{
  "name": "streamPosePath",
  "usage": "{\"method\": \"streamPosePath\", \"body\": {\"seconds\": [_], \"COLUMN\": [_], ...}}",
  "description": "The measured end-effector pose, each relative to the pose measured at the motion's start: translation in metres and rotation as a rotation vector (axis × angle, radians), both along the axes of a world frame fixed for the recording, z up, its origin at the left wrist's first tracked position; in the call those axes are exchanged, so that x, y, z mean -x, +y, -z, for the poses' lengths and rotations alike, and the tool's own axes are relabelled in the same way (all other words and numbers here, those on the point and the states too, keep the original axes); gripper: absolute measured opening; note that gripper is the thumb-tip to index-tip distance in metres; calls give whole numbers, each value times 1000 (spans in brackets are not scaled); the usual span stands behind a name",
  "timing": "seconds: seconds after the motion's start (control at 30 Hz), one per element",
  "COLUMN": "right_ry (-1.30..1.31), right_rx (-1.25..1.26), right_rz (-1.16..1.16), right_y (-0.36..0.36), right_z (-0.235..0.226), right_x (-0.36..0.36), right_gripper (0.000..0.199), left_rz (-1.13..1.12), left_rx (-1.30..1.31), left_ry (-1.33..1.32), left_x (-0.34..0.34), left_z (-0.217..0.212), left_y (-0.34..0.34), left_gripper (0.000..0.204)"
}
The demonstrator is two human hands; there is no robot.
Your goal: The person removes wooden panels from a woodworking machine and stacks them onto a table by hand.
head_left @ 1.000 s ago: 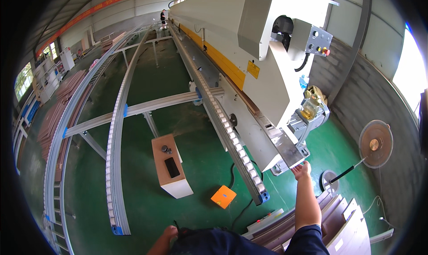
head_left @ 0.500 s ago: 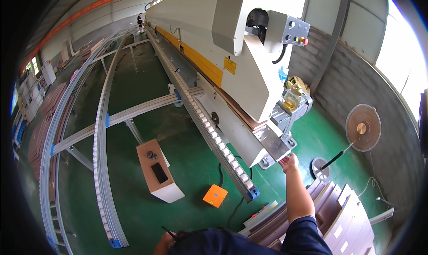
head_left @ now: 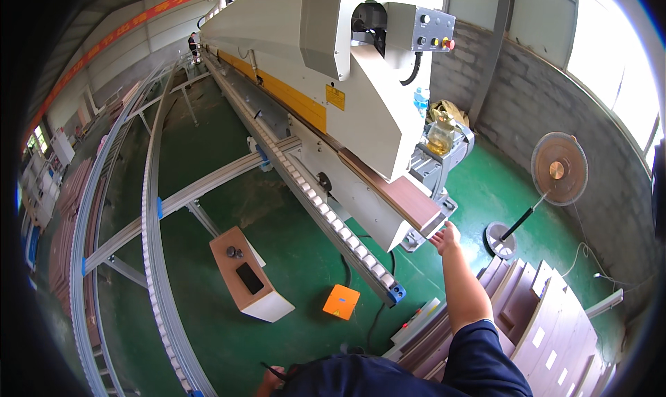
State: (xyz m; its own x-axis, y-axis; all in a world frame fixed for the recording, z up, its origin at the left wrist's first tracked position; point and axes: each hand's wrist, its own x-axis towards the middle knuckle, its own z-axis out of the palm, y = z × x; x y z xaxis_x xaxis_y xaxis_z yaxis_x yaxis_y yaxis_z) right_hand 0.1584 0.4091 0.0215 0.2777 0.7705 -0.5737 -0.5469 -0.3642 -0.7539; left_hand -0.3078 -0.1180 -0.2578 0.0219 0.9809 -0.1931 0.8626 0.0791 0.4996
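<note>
Here the right hand (head_left: 446,238) reaches up with fingers loosely spread, its grip open, fingertips at or just under the end of the brown board (head_left: 395,189) sticking out of the long cream machine (head_left: 361,113); whether they touch is unclear. The board is flat, smooth, wood-toned. The left hand (head_left: 269,381), low and far from the machine, pinches a thin dark object that cannot be identified. Below the machine's roller track (head_left: 326,213) sit a boxy wooden stand (head_left: 250,275) and a flat orange box (head_left: 341,302) on the green floor (head_left: 208,328)
</note>
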Motion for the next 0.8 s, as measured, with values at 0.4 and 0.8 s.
{"method": "streamPosePath", "body": {"seconds": [0.4,0.8], "right_ry": [-259,-93], "right_rx": [189,-258], "right_rz": [151,234], "right_y": [-27,-175], "right_z": [16,-67], "right_x": [-85,-122], "right_gripper": [30,16], "left_rz": [79,-254], "left_rx": [-112,580], "left_ry": [-98,-617], "left_x": [4,29], "left_z": [-39,-14], "left_y": [34,81], "left_gripper": [21,29]}}
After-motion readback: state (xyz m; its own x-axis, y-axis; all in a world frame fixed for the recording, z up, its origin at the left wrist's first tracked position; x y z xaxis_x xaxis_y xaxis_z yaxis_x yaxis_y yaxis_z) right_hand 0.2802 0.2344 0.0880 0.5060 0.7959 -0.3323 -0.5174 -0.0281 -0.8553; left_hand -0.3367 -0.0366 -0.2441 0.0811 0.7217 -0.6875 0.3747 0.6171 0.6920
